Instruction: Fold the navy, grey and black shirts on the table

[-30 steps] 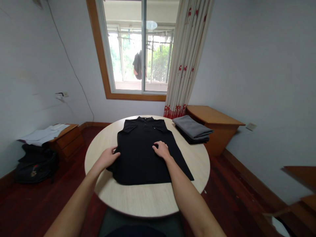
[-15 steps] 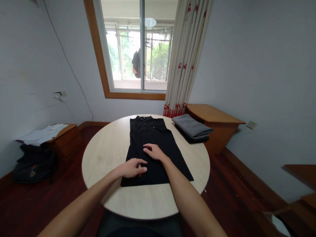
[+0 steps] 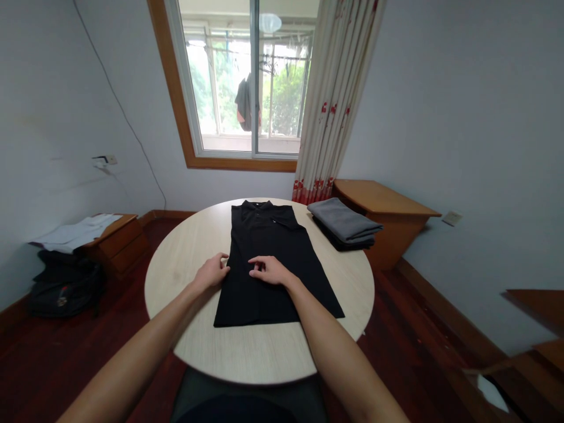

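A black polo shirt (image 3: 277, 294) lies spread on the round table, collar away from me, its sides folded in so that the body forms a long panel. At the shirt's left edge is my left hand (image 3: 212, 272), its fingertips just at the cloth and the thumb apart from the fingers. Over the middle of the shirt rests my right hand (image 3: 269, 270), fingers loosely bent, with a gap between thumb and forefinger. Neither hand grips the fabric. To the right of the shirt sits a stack of folded clothes (image 3: 346, 218), grey on top and black beneath.
The pale round table (image 3: 180, 276) stands below a window and a flowered curtain (image 3: 328, 111). A wooden desk (image 3: 385, 198) is behind its right side. At left, papers (image 3: 73, 232) lie on a low cabinet (image 3: 126, 244), with a black bag (image 3: 66, 288) beside it.
My left hand has moved left and away from me, from the shirt's lower part to its left edge. My right hand has shifted slightly left. The view has tilted down a little.
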Action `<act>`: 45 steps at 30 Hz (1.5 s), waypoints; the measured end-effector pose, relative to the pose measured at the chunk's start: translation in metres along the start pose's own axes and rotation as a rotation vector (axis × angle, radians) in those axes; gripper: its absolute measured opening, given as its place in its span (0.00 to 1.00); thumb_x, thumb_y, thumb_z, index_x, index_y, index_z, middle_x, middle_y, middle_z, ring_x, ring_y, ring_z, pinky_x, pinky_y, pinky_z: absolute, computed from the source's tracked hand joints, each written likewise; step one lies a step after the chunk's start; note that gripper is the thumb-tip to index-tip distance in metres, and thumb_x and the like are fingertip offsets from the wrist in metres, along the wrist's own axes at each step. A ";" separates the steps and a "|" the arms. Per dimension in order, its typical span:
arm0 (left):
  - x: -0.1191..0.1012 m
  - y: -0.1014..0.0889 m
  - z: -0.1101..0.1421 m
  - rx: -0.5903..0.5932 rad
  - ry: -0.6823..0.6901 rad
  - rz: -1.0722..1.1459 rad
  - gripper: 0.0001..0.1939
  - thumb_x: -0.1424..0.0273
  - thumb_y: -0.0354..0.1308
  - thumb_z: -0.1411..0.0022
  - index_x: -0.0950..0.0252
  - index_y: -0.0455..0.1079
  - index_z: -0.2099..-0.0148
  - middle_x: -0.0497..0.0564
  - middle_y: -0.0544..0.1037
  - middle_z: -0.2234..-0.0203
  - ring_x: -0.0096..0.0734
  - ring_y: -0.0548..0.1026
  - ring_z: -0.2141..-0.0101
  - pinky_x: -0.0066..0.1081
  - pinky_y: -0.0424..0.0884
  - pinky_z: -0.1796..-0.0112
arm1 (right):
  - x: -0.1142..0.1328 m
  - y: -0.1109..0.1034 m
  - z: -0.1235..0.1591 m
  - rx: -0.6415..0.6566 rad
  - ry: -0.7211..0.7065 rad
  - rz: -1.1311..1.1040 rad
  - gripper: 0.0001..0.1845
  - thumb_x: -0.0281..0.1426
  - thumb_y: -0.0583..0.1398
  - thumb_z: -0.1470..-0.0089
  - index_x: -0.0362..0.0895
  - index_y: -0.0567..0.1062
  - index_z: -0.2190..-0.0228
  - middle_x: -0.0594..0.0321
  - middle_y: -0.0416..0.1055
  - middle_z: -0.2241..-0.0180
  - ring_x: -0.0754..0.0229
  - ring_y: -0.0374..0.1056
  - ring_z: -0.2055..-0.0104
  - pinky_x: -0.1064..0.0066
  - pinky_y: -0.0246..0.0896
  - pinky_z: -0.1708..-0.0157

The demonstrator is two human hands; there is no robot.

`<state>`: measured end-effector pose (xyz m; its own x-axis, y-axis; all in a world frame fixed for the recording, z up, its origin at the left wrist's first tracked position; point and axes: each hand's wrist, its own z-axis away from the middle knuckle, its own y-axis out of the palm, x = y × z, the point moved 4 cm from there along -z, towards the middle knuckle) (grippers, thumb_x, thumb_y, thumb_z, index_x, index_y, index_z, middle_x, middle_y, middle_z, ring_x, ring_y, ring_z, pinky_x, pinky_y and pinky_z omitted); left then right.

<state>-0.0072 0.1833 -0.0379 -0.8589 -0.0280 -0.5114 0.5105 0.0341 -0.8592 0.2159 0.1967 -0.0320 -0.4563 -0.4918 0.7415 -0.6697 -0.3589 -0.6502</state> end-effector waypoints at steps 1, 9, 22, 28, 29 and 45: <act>0.003 -0.001 -0.001 0.001 -0.019 0.017 0.23 0.67 0.58 0.39 0.64 0.69 0.42 0.53 0.81 0.65 0.39 0.79 0.63 0.30 0.68 0.65 | 0.000 0.000 0.000 0.006 0.005 0.006 0.22 0.33 0.67 0.46 0.43 0.78 0.50 0.65 0.76 0.66 0.66 0.65 0.72 0.74 0.60 0.69; 0.019 -0.002 -0.016 0.114 -0.179 0.382 0.24 0.63 0.66 0.47 0.68 0.71 0.49 0.49 0.78 0.76 0.33 0.75 0.78 0.29 0.66 0.76 | 0.002 0.001 0.000 -0.001 0.008 0.046 0.20 0.31 0.67 0.48 0.44 0.80 0.52 0.64 0.77 0.65 0.65 0.66 0.70 0.73 0.60 0.67; 0.019 0.000 -0.039 0.002 -0.097 0.446 0.22 0.48 0.56 0.44 0.65 0.71 0.69 0.46 0.72 0.84 0.27 0.66 0.87 0.28 0.59 0.82 | 0.004 -0.001 0.002 -0.007 0.047 0.016 0.17 0.31 0.65 0.45 0.43 0.80 0.53 0.63 0.78 0.65 0.64 0.67 0.69 0.73 0.61 0.67; 0.023 -0.003 -0.040 -0.088 -0.081 0.475 0.22 0.49 0.53 0.43 0.65 0.71 0.69 0.48 0.74 0.82 0.27 0.67 0.86 0.28 0.61 0.81 | 0.004 -0.001 0.004 -0.012 0.057 -0.004 0.16 0.31 0.65 0.44 0.44 0.80 0.53 0.62 0.77 0.64 0.64 0.67 0.69 0.72 0.62 0.66; 0.023 -0.003 -0.041 -0.093 -0.082 0.478 0.22 0.49 0.53 0.43 0.65 0.71 0.70 0.48 0.74 0.82 0.27 0.67 0.86 0.28 0.61 0.80 | 0.004 -0.001 0.005 -0.013 0.059 -0.009 0.16 0.31 0.65 0.44 0.44 0.80 0.53 0.62 0.77 0.63 0.64 0.67 0.69 0.72 0.62 0.66; 0.009 -0.013 -0.086 -0.203 0.084 0.149 0.21 0.55 0.48 0.34 0.63 0.77 0.60 0.55 0.82 0.63 0.39 0.79 0.64 0.31 0.69 0.62 | 0.021 -0.001 0.012 0.044 0.011 0.082 0.16 0.31 0.66 0.45 0.48 0.81 0.53 0.63 0.75 0.63 0.65 0.66 0.70 0.73 0.61 0.66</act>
<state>-0.0247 0.2689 -0.0303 -0.7795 0.0747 -0.6219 0.6202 0.2313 -0.7495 0.2143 0.1771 -0.0181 -0.5153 -0.5125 0.6869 -0.6034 -0.3521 -0.7155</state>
